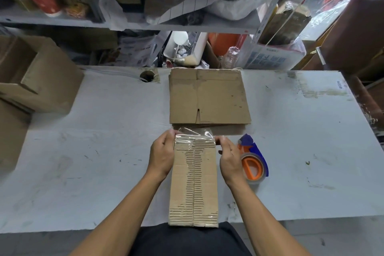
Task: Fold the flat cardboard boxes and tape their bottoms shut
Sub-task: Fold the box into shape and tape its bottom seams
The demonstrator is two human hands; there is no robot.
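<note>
grey worktable point(93, 151) carries a flat box stack point(208, 97) at the back. near its front edge stands the folded box point(194, 181), bottom up. left hand point(163, 156) and right hand point(229, 157) pinch its far corners, where clear tape point(194, 134) overhangs. taping step: next, likely press that flap down. tape dispenser point(252, 162) lies just beside the right hand.

The folded box point(194, 181) is matt brown cardboard whose outer paper layer is torn away down the middle, baring rough corrugated ridges. A strip of clear tape point(194, 136) across its far end is glossy and wrinkled. The stack of flat boxes point(208, 96) is the same dull cardboard, scuffed and spotted. The tape dispenser point(252, 157) is smooth blue and orange plastic. The surface point(93, 151) is a matt pale grey, scratched and stained.
</note>
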